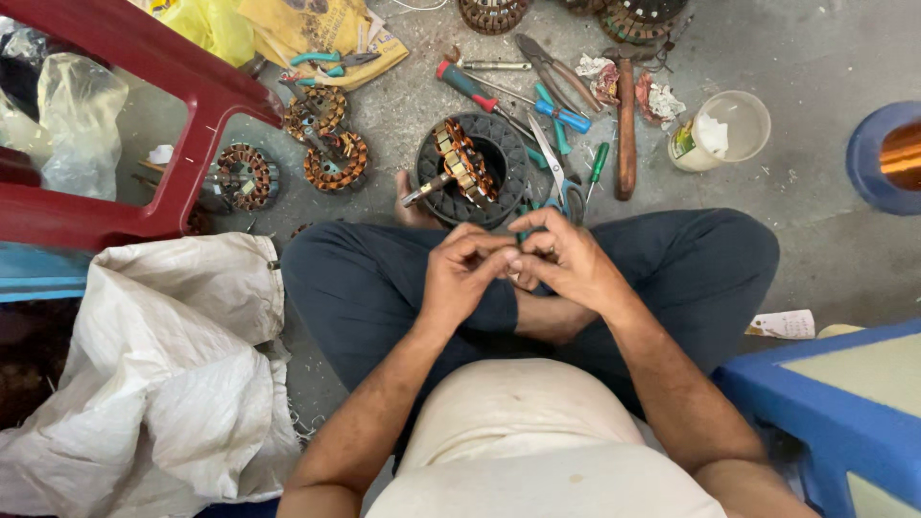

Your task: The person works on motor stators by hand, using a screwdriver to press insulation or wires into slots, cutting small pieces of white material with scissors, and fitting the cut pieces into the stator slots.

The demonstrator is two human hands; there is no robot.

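Fingertips of left hand (460, 273) and right hand (566, 259) pinch together on something too small to identify, just before the motor stator (470, 168); steady fine grip seems needed.

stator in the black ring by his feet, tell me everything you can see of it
The stator is a round laminated core with brass-coloured and dark slot segments around its rim and a grey metal shaft sticking out toward the lower left. It sits tilted on edge inside a black ribbed ring on the concrete floor, just beyond the hands, which do not touch it.
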